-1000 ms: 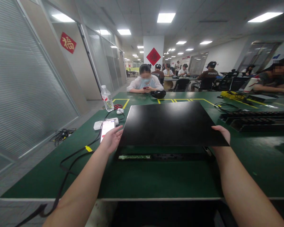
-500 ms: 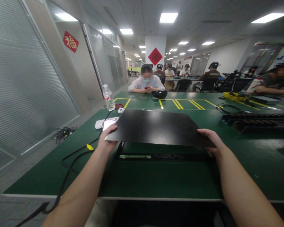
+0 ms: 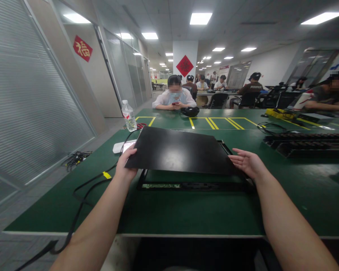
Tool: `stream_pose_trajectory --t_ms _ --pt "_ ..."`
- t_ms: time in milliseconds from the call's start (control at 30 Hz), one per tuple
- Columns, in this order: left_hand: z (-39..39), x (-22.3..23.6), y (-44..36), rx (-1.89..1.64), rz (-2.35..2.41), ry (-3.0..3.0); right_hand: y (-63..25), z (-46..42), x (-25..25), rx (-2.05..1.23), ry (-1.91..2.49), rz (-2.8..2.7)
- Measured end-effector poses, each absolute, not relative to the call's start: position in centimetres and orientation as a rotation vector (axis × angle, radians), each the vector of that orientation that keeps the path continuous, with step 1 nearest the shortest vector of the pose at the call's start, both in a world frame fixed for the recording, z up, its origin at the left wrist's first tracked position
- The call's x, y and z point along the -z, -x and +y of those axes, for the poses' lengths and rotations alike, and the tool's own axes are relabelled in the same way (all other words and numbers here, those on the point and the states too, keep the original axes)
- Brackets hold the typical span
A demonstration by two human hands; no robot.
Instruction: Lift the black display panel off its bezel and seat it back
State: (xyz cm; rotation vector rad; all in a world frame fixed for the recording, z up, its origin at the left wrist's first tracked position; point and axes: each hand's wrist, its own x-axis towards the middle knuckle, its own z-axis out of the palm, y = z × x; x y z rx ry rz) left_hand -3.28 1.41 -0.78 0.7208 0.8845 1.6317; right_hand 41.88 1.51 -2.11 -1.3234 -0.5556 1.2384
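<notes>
A flat, glossy black panel (image 3: 175, 150) hangs tilted above the green table, its left end raised. My left hand (image 3: 127, 162) is closed on its left edge, thumb on top. At the right edge, my right hand (image 3: 247, 162) is open with fingers stretched out, its fingertips at or very near the panel's lower right corner; I cannot tell if they touch. Below the panel lies a thin black rectangular frame (image 3: 209, 187), with a strip of green circuit board (image 3: 161, 186) along its near side. The panel hides most of the frame's middle.
On the green table (image 3: 197, 214), a water bottle (image 3: 129, 116), red-handled scissors (image 3: 141, 125) and a black cable (image 3: 86, 184) are on the left. Black racks (image 3: 310, 145) stand right. A person (image 3: 174, 98) sits opposite, holding a phone, near a black headset-like object (image 3: 190, 111).
The panel has shifted left, uncovering the frame's far right corner. My right hand has let go of the panel's edge and its fingers have opened. My left hand still grips it.
</notes>
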Motion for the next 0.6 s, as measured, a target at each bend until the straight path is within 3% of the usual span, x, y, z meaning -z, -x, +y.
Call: stream_pose_trajectory --t_ms 600 --pt "1.9 2.3 2.8 -1.573 0.927 -0.838 -42.5 1.8 3.2 -0.867 1.584 -0.729"
